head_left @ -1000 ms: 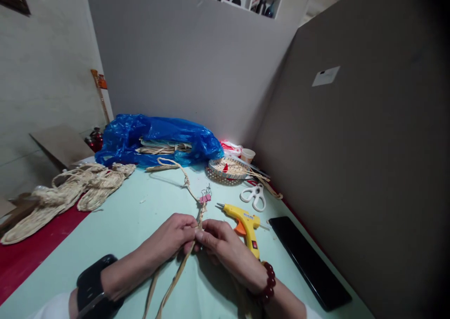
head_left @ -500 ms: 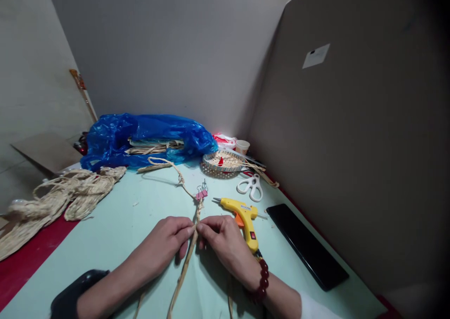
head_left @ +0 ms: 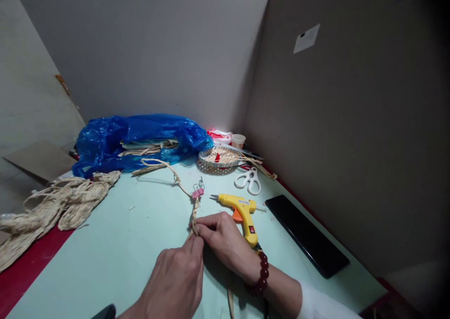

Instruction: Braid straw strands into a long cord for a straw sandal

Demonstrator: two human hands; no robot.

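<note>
A braid of pale straw strands point(head_left: 195, 210) runs toward me from a pink binder clip point(head_left: 198, 193). My right hand point(head_left: 221, 238), with a dark red bead bracelet at the wrist, pinches the braid just below its plaited part. Close under it, my left hand point(head_left: 183, 267) is closed on a strand, its fingertips almost touching the right ones. Beyond the clip, a thin twisted straw cord point(head_left: 172, 171) loops off to the back left. One loose strand point(head_left: 230, 296) hangs below the right hand.
Right of my hands lie a yellow glue gun point(head_left: 242, 211), white-handled scissors point(head_left: 248, 180) and a black phone point(head_left: 306, 235). Behind are a blue plastic bag point(head_left: 158, 122), a round woven basket point(head_left: 220, 158) and a paper cup point(head_left: 238, 140). Woven straw slippers point(head_left: 82, 204) lie at left.
My left hand has moved down and right, turning its back up as it brings a strand beneath the right hand. The right hand keeps its pinch. The view has shifted slightly.
</note>
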